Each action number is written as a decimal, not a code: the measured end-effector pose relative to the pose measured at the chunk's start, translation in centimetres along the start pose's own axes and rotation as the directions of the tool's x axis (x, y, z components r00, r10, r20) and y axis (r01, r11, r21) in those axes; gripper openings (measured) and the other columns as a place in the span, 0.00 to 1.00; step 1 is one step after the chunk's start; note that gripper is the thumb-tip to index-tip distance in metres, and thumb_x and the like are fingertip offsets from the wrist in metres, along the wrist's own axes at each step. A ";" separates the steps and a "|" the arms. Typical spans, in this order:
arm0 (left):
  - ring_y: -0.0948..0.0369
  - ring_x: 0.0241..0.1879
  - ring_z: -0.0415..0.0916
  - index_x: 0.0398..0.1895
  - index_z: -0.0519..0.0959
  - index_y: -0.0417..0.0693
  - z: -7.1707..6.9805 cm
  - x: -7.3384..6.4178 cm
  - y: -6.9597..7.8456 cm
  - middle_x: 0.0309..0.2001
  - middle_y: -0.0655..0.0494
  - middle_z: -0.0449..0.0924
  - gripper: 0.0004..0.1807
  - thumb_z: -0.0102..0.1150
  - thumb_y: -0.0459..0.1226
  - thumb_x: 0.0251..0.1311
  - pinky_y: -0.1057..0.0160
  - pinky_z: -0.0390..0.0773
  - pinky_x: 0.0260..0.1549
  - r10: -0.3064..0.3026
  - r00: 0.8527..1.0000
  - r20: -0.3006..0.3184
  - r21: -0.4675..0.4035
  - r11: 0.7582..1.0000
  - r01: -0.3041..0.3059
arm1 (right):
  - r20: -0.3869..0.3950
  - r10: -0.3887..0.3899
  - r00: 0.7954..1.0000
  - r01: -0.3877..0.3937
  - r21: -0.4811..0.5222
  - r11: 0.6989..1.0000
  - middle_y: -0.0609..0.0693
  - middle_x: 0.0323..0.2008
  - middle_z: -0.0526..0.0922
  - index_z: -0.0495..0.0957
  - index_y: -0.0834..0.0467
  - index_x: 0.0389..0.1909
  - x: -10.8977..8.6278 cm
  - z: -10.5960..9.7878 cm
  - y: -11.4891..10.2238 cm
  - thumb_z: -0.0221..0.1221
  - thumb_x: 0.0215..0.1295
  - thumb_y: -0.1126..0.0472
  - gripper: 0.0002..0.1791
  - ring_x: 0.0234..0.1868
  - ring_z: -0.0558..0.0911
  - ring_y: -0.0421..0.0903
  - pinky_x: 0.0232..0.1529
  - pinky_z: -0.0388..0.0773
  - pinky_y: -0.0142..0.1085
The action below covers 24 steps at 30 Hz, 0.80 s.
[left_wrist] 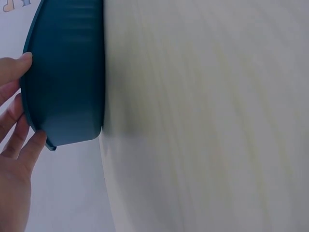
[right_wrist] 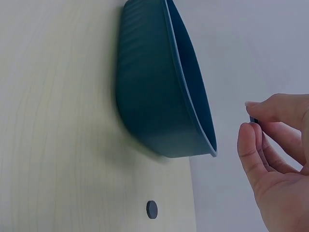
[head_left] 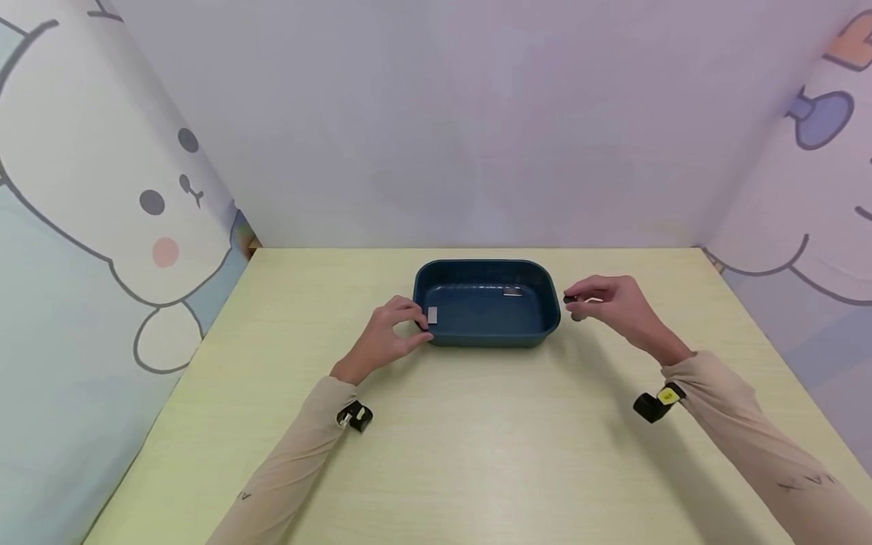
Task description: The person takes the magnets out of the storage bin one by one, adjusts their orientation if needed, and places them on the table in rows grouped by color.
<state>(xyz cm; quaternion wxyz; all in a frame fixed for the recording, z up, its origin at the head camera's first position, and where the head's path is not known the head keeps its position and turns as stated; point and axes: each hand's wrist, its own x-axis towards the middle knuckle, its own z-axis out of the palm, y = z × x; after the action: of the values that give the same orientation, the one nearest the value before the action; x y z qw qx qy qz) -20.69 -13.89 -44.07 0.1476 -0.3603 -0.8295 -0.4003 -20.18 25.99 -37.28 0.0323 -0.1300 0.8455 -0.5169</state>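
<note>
A dark blue rectangular plastic basin (head_left: 487, 341) sits on the table. My left hand (head_left: 390, 337) holds its near left corner at the rim, thumb and fingers touching the edge; the left wrist view shows several fingertips along the basin's rim (left_wrist: 25, 96). Right of the basin and raised above the table, my right hand (head_left: 609, 306) pinches a small black piece (right_wrist: 252, 119) between thumb and fingers, which cover most of it. A small black disc (right_wrist: 152, 209) lies on the table below that hand. In the basin are a pale small rectangle (head_left: 432, 315) and a darker, shiny one (head_left: 512, 291).
The pale wooden table (head_left: 477, 454) extends around the basin and ends at a plain light wall cloth (head_left: 477, 129) behind. Printed cartoon cloths hang at both sides. Each wrist bears a black strapped device, the right device (head_left: 654, 406) with a yellow label.
</note>
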 end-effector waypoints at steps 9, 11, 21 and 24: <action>0.61 0.47 0.70 0.28 0.82 0.51 0.0 -0.1 -0.1 0.39 0.59 0.78 0.06 0.71 0.38 0.50 0.59 0.72 0.48 -0.022 1.000 0.003 -0.013 1.000 0.022 | -0.038 0.033 0.999 -0.033 -0.021 0.999 0.50 0.37 0.82 0.80 0.66 0.45 -0.8 -1.3 0.8 0.67 0.57 0.61 0.17 0.30 0.82 0.42 0.30 0.78 0.34; 0.61 0.47 0.70 0.28 0.82 0.51 0.0 -0.1 -0.1 0.39 0.59 0.78 0.05 0.71 0.38 0.50 0.59 0.72 0.48 -0.025 1.000 0.006 -0.011 1.000 0.025 | -0.040 0.028 0.999 -0.029 -0.023 0.999 0.50 0.36 0.82 0.80 0.66 0.45 -1.0 -1.6 1.0 0.67 0.57 0.61 0.17 0.30 0.81 0.41 0.31 0.78 0.34; 0.60 0.46 0.71 0.28 0.83 0.49 -0.1 0.0 0.1 0.39 0.57 0.78 0.06 0.72 0.37 0.49 0.58 0.73 0.48 -0.018 1.000 0.003 -0.001 1.000 0.018 | -0.085 0.051 0.995 -0.056 -0.051 0.997 0.50 0.35 0.83 0.81 0.65 0.44 -1.4 -2.6 1.8 0.67 0.57 0.59 0.17 0.35 0.83 0.47 0.34 0.79 0.32; 0.60 0.46 0.71 0.28 0.83 0.48 -0.1 0.0 0.2 0.39 0.58 0.78 0.06 0.72 0.37 0.49 0.58 0.73 0.48 -0.016 1.000 0.004 0.002 1.000 0.016 | -0.089 0.039 0.995 -0.046 -0.068 0.997 0.48 0.34 0.83 0.81 0.66 0.44 -1.6 -2.9 2.2 0.67 0.57 0.60 0.17 0.33 0.83 0.42 0.31 0.78 0.31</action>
<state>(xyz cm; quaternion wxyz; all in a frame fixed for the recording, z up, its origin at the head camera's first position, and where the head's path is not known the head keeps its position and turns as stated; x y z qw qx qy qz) -20.60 -13.90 -43.88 0.1430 -0.3544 -0.8330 -0.4000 -19.63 29.86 -37.98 0.0016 -0.0902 0.8663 -0.4913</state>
